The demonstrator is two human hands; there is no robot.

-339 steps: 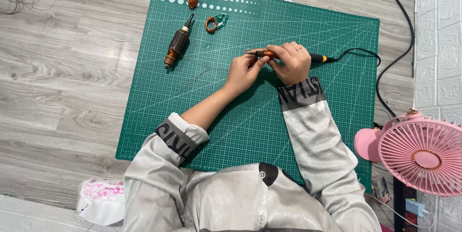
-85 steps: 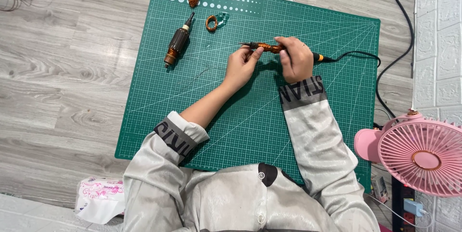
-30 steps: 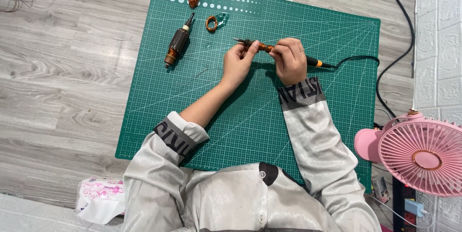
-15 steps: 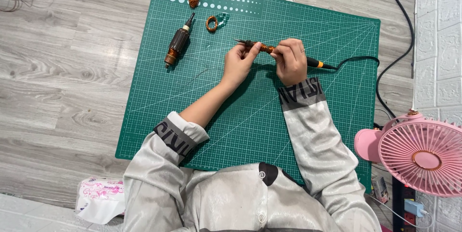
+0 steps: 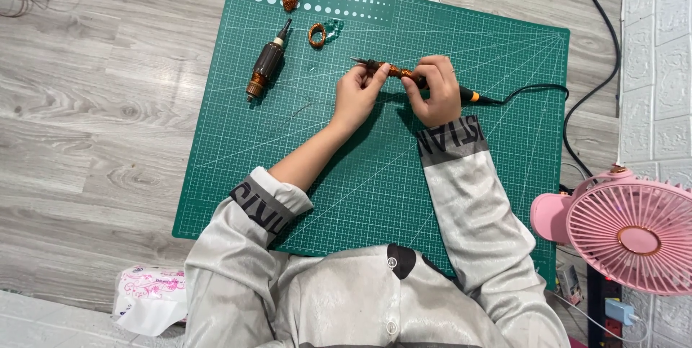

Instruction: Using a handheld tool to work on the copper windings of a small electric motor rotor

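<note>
**Soldering iron held level over the cutting mat**

Soldering iron (image 5: pixel 404 74) lies nearly horizontal above the green cutting mat (image 5: pixel 375 175), tip pointing toward the picture's left, black cord (image 5: pixel 533 90) trailing to the right. Left hand (image 5: pixel 357 92) pinches the shaft near the tip; right hand (image 5: pixel 436 88) is clenched around the handle. A motor armature (image 5: pixel 265 67) rests well apart, to the upper left.

head cam only | looks pretty much straight down from above the person's torso | mid-close, whole green cutting mat (image 5: pixel 375 175) fits in frame | grey wood floor (image 5: pixel 94 139) around it | no second view overlapping
</note>
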